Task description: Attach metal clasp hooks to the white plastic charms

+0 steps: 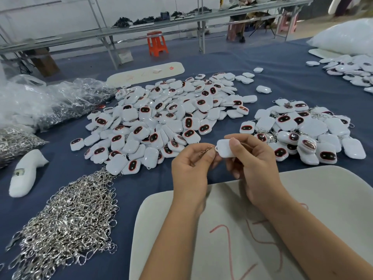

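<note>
Head view shows, just right of the frame's centre, one white rounded plastic charm (224,148) held above the counter. The right hand (251,158) pinches it, thumb on top and curled fingers (234,168) beneath, plain back side up. Touching the charm's left corner is a small metal clasp hook (205,150), pinched between the thumb and fingers of the left hand (191,168); whether the hook is already through the charm's loop cannot be told.

Behind the hands, across the middle of the frame, lies a broad heap of loose white charms (161,118), many face up with dark oval screens ringed in red. To the right of centre sits a smaller heap of charms with silver hooks on them (302,130). At lower left spreads a large pile of shiny silver clasp hooks (70,223). All rest on the dark blue cloth-covered counter (129,190).

Under the forearms at bottom right is a pale grey board with red scribbled marks (232,239). At left lies a white foam block (25,174), and above it clear plastic bags of more hooks (66,102). At upper right sit another spread of charms (351,71) and a full white bag (347,35). An orange plastic stool (157,43) stands at upper centre.
</note>
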Available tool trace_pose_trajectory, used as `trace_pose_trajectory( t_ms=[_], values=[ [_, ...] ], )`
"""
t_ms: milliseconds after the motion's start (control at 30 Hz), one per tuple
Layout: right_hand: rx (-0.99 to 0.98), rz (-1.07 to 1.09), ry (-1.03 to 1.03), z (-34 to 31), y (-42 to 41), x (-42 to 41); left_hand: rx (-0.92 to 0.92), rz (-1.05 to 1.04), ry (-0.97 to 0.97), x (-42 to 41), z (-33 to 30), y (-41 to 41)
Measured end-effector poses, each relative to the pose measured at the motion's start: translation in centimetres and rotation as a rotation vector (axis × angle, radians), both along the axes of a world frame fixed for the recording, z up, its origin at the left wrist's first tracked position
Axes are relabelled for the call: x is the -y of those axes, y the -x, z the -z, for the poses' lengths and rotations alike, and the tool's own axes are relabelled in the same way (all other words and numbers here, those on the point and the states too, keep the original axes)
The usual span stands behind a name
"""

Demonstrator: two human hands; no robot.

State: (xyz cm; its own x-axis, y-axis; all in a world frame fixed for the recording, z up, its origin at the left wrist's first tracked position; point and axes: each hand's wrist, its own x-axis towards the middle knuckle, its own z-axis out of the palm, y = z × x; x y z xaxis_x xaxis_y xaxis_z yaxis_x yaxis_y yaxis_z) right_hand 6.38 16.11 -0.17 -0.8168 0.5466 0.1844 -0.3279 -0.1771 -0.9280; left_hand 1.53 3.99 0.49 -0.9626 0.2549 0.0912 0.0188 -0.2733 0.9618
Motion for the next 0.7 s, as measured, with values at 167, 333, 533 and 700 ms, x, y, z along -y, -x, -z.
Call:
trace_pose_trajectory(
  t_ms=[167,333,533,700],
  values=[
    [0.085,0.048,-0.052,0.4,0.2,-0.1,0.108,-0.019,-0.094,0.1,0.0,-0.1],
    [0.143,0.069,-0.057,0.4,0.1,0.0,-0.141,-0.145,0.158,0.8,0.3,0.3],
    [0.186,0.084,-0.016,0.2,0.1,-0.1,-0.416,-0.181,0.436,1.2,0.3,0.3],
    [0.176,0.094,-0.039,0.0,-0.1,0.1,-0.552,-0.209,0.606,1.1,0.5,0.2]
  ],
)
